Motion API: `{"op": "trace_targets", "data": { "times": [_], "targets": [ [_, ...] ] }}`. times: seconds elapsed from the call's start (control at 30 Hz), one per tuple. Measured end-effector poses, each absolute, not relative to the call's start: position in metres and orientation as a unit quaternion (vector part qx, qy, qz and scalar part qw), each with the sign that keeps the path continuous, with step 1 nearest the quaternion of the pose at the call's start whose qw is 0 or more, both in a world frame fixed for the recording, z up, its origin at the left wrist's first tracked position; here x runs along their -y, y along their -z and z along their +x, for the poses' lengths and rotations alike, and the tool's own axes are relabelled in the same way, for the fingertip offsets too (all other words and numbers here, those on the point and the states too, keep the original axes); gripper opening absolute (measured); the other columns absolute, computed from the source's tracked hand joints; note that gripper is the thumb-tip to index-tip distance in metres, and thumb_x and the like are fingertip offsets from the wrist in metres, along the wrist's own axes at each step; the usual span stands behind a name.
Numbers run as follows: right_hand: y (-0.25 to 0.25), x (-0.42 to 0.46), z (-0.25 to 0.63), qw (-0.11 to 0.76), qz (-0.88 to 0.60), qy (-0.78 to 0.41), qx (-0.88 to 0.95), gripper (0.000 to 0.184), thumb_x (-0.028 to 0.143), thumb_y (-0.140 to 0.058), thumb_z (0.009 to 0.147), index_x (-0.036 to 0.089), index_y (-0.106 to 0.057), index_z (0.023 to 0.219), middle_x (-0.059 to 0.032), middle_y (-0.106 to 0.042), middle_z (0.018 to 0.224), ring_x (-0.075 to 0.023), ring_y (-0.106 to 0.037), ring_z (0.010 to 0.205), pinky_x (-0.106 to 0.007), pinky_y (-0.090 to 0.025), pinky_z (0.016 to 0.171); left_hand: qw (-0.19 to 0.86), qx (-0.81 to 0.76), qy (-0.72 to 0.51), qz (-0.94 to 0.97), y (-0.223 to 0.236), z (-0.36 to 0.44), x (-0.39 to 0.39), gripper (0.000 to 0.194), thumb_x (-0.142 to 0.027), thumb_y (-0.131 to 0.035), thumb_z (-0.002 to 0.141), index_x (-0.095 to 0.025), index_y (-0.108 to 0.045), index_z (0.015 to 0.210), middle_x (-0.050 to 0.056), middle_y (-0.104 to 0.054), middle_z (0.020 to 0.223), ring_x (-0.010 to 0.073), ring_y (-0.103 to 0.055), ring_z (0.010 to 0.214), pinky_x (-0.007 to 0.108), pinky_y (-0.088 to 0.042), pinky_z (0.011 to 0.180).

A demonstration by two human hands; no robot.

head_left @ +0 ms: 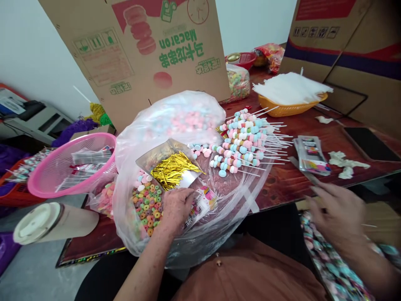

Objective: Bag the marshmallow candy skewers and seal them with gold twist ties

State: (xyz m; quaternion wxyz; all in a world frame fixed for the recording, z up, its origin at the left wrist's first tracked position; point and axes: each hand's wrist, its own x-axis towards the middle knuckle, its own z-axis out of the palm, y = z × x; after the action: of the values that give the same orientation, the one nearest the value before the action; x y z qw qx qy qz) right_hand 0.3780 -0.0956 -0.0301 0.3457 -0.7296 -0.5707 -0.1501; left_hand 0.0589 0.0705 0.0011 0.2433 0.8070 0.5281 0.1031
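Observation:
My left hand (178,209) is closed at the edge of a small clear plastic packet (206,200) with a colourful print. It rests over a large translucent plastic bag (228,234), beside ring-shaped cereal (148,207) and an opened pouch of gold twist ties (173,169). Candy skewers (241,140) in pink, blue and white are piled on the bag's far right. My right hand (340,209) is blurred by motion at the table's front edge. Near its fingers are a thin grey strip (303,170) and a stack of clear printed packets (310,154); whether it grips the strip is unclear.
A pink basket (37,167) holds flat packets, with a lidded cup (72,220) in front. Tall cardboard boxes (138,71) stand behind. At right are a yellow basket (278,109) of white sticks, a phone (372,143) and crumpled tissue (346,163). Wrapped skewers (332,259) lie below.

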Motion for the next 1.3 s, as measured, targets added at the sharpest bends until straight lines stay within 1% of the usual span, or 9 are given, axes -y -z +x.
{"op": "trace_targets", "data": {
  "times": [0.13, 0.23, 0.4, 0.6, 0.83, 0.97, 1.07, 1.17, 1.3],
  "targets": [
    [0.01, -0.002, 0.282, 0.39, -0.558, 0.006, 0.732, 0.031, 0.033, -0.054, 0.081, 0.017, -0.058, 0.107, -0.0154, -0.058, 0.11, -0.0303, -0.047, 0.108, -0.048, -0.036, 0.09, 0.254, -0.453, -0.094, 0.849, -0.031, 0.053, -0.069, 0.019, -0.027, -0.051, 0.08, -0.023, -0.07, 0.079, 0.004, -0.069, 0.081, 0.0194, -0.059, 0.083, 0.031, -0.038, 0.08],
    [-0.004, -0.025, 0.217, 0.409, -0.448, -0.157, 0.779, 0.016, 0.022, -0.044, 0.086, 0.019, -0.06, 0.085, -0.0061, -0.062, 0.077, -0.0198, -0.053, 0.077, -0.036, -0.04, 0.074, 0.302, -0.436, -0.128, 0.838, -0.043, 0.044, -0.059, 0.019, -0.029, -0.049, 0.082, -0.021, -0.066, 0.083, 0.004, -0.068, 0.082, 0.0197, -0.059, 0.081, 0.03, -0.04, 0.077],
    [0.002, -0.019, 0.203, 0.43, -0.538, -0.255, 0.679, 0.023, 0.023, -0.047, 0.085, 0.018, -0.049, 0.063, -0.001, -0.052, 0.062, -0.0149, -0.046, 0.064, -0.028, -0.035, 0.062, 0.421, -0.513, -0.228, 0.712, -0.02, 0.042, -0.04, 0.014, -0.031, -0.059, 0.075, -0.018, -0.061, 0.08, 0.002, -0.063, 0.074, 0.0175, -0.056, 0.07, 0.025, -0.041, 0.064],
    [-0.005, -0.016, 0.225, 0.41, -0.49, -0.341, 0.69, 0.013, 0.021, -0.048, 0.083, 0.018, -0.052, 0.071, 0.0006, -0.053, 0.068, -0.0118, -0.047, 0.064, -0.023, -0.035, 0.059, 0.482, -0.478, -0.229, 0.698, -0.009, 0.052, -0.041, 0.018, -0.033, -0.056, 0.078, -0.017, -0.062, 0.073, 0.002, -0.062, 0.068, 0.0162, -0.054, 0.066, 0.025, -0.041, 0.062],
    [-0.004, -0.045, 0.246, 0.293, -0.638, -0.193, 0.686, 0.042, 0.034, -0.036, 0.091, 0.017, -0.047, 0.055, 0.0013, -0.049, 0.054, -0.0108, -0.045, 0.054, -0.022, -0.033, 0.052, 0.383, -0.477, -0.263, 0.746, -0.009, 0.043, -0.044, 0.022, -0.034, -0.053, 0.081, -0.017, -0.062, 0.07, 0.0, -0.06, 0.063, 0.0144, -0.054, 0.061, 0.023, -0.041, 0.059],
    [-0.006, -0.079, 0.293, 0.146, -0.762, -0.005, 0.631, 0.025, 0.026, -0.042, 0.088, 0.013, -0.061, 0.077, -0.0132, -0.06, 0.087, -0.0239, -0.051, 0.086, -0.032, -0.037, 0.068, 0.319, -0.476, -0.351, 0.741, -0.009, 0.028, -0.048, 0.023, -0.032, -0.048, 0.083, -0.017, -0.064, 0.075, 0.001, -0.062, 0.065, 0.0141, -0.056, 0.061, 0.023, -0.044, 0.058],
    [-0.004, -0.088, 0.316, 0.064, -0.767, 0.044, 0.637, 0.018, 0.016, -0.046, 0.083, 0.013, -0.063, 0.079, -0.0151, -0.06, 0.093, -0.0289, -0.049, 0.095, -0.037, -0.036, 0.073, 0.286, -0.457, -0.382, 0.75, -0.012, 0.018, -0.05, 0.02, -0.029, -0.049, 0.083, -0.018, -0.066, 0.078, 0.003, -0.066, 0.073, 0.0158, -0.06, 0.069, 0.025, -0.047, 0.063],
    [-0.007, -0.079, 0.327, 0.081, -0.74, 0.069, 0.664, 0.022, 0.015, -0.041, 0.085, 0.013, -0.063, 0.08, -0.0147, -0.06, 0.088, -0.0286, -0.051, 0.09, -0.038, -0.037, 0.071, 0.263, -0.439, -0.395, 0.763, -0.014, 0.011, -0.049, 0.019, -0.026, -0.05, 0.083, -0.018, -0.067, 0.084, 0.004, -0.069, 0.081, 0.0168, -0.063, 0.077, 0.026, -0.049, 0.069],
    [-0.025, -0.052, 0.333, 0.256, -0.578, 0.078, 0.771, 0.022, 0.022, -0.04, 0.09, 0.014, -0.06, 0.085, -0.0085, -0.06, 0.077, -0.0194, -0.054, 0.073, -0.031, -0.041, 0.067, 0.248, -0.42, -0.391, 0.78, -0.016, 0.006, -0.048, 0.018, -0.023, -0.049, 0.084, -0.018, -0.066, 0.088, 0.005, -0.07, 0.083, 0.0168, -0.063, 0.079, 0.028, -0.049, 0.072]
  ]
}}
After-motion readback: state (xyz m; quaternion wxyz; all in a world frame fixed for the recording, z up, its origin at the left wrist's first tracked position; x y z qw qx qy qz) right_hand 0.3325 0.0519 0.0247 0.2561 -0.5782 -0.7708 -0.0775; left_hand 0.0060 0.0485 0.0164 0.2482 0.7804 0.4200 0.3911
